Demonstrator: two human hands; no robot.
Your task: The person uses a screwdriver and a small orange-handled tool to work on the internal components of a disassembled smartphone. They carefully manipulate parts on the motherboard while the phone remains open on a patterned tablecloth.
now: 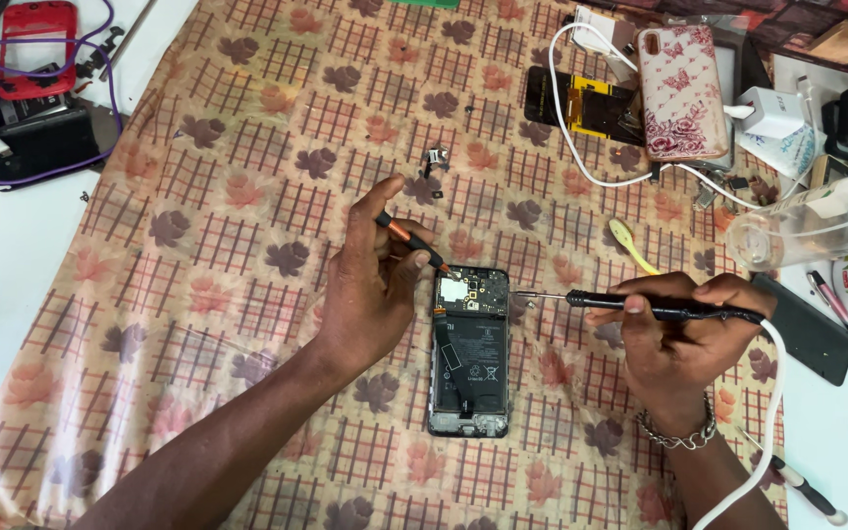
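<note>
Opened smartphone [469, 351], back cover off, lies flat and lengthwise on the cloth between the two hands: glossy black battery label, bare circuit board at the upper end, thin metal frame around it. Left hand [373, 287], its grip closed on a slim screwdriver [414, 244] with an orange-and-black handle, pinched between thumb and fingers; the tip comes down at a slant onto the upper left corner of the board, just right of the grip. Right hand [674, 329], its grip wrapped tight around a matte black soldering iron [640, 306]; the thin metal tip points left and ends just beside the phone's upper right edge, whether touching cannot be told. A white rubbery cord [769, 412] runs from the iron's rear and curves down past the wrist, which wears a metal link bracelet [677, 434]. A small grey metal bracket [435, 157] lies well above the left grip. Above the right grip: a yellow plastic pry tool [630, 245], a floral pink-and-white phone case [681, 93], a white charger plug [769, 110], a clear plastic bottle [817, 228] on its side. The soft tan cloth [228, 285], printed with leaves and red grids, covers a white bench [2, 265].
</note>
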